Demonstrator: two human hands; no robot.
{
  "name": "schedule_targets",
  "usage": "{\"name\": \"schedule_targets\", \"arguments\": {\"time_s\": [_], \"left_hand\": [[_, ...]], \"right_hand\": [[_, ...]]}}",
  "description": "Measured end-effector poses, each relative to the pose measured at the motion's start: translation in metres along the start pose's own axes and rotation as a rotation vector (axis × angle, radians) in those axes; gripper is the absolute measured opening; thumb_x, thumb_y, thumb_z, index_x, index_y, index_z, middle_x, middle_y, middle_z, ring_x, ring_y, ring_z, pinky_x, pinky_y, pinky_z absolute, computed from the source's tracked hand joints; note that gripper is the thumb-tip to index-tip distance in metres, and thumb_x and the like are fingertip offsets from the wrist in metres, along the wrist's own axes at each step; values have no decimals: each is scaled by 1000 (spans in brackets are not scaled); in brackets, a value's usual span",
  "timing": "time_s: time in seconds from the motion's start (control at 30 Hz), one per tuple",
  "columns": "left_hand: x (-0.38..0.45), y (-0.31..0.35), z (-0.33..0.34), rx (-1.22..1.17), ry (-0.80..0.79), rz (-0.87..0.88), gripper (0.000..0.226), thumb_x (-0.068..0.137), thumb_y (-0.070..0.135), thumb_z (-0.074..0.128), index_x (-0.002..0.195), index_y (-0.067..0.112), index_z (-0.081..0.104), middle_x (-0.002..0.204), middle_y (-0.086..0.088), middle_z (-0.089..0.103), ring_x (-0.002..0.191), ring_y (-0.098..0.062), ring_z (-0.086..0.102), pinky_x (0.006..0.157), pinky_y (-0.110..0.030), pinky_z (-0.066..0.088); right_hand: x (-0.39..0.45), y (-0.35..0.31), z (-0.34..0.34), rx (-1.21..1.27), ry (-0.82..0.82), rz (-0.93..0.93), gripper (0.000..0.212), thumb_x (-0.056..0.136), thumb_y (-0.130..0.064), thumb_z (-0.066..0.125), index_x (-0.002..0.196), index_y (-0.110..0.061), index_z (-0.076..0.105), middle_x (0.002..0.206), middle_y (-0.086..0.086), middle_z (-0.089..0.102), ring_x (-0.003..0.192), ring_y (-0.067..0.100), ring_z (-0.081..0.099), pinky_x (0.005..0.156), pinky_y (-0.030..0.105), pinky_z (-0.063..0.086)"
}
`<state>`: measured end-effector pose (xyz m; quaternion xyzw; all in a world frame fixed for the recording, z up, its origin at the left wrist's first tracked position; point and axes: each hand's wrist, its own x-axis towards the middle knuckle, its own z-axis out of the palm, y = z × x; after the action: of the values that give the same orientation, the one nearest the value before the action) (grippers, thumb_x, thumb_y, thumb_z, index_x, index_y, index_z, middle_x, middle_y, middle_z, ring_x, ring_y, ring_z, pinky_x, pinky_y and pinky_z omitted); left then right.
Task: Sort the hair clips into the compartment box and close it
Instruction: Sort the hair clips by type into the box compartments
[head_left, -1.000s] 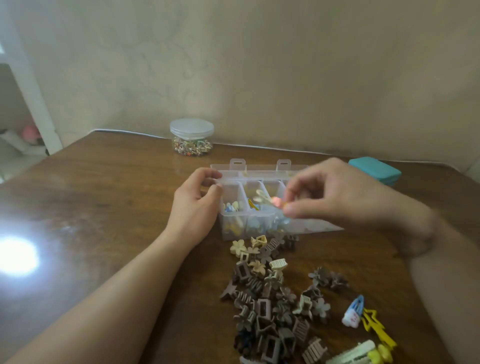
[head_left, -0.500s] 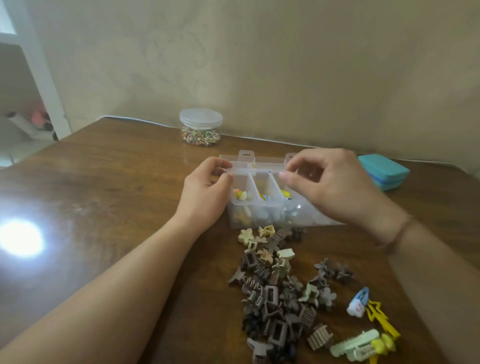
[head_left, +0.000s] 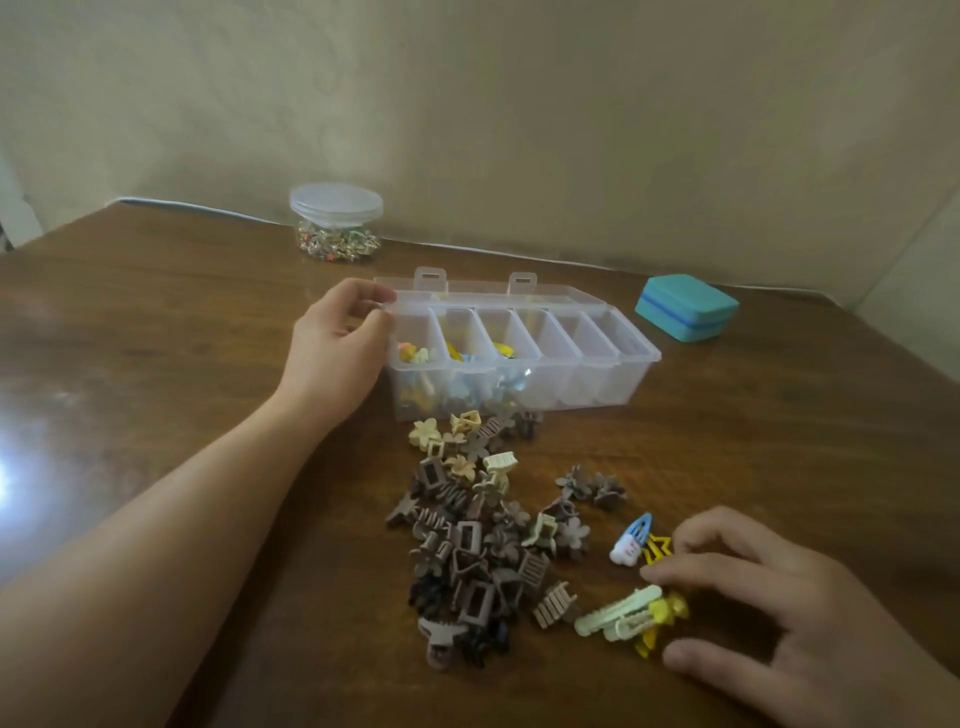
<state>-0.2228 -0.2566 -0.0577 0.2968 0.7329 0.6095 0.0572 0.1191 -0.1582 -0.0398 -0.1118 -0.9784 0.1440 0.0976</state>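
Head view, clear plastic compartment box (head_left: 618, 358), lid open, small claw-shaped clips (head_left: 467, 540)

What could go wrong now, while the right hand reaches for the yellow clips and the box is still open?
1. The right hand hovers over several close clips: the pale green clip, the star clip and the blue clip. It may take two at once or knock one away.
2. The clip pile lies against the front of the box; moving the box may scatter it.
3. The left hand holds only the box's left end, so the box could swing.
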Motion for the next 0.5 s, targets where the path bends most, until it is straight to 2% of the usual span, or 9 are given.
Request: {"name": "schedule_targets", "arguments": {"time_s": [0.17, 0.27, 0.37, 0.5], "left_hand": [[-1, 1, 0, -1, -6, -2, 23, 95, 15, 53, 113, 21, 66, 108, -2, 68, 96, -20, 67, 86, -45, 57], [-1, 1, 0, 0, 2, 0, 22, 95, 15, 53, 112, 20, 67, 106, -4, 69, 96, -23, 67, 88, -47, 56], [-1, 1, 0, -4, 4, 0, 23, 95, 15, 52, 113, 19, 66, 106, -2, 68, 95, -16, 66, 87, -43, 56], [0, 0, 1, -13, 3, 0, 23, 95, 15, 52, 113, 19, 66, 106, -1, 67, 93, -17, 66, 80, -37, 54]], "right_hand": [[2, 11, 5, 2, 92, 46, 31, 78, -75, 53, 92, -50, 64, 106, -26, 53, 93, -1, 61, 71, 15, 47], [7, 17, 1, -35, 91, 32, 30, 78, -73, 54, 91, -48, 64, 105, -26, 54, 97, 0, 60, 74, 14, 45], [18, 21, -12, 31, 103, 4, 28, 78, -70, 57, 92, -47, 67, 104, -21, 61, 98, 3, 62, 76, 11, 45], [67, 11, -34, 107, 250, -6, 28, 77, -63, 62, 82, -36, 70, 91, -14, 65, 77, 5, 61, 63, 7, 41]]}}
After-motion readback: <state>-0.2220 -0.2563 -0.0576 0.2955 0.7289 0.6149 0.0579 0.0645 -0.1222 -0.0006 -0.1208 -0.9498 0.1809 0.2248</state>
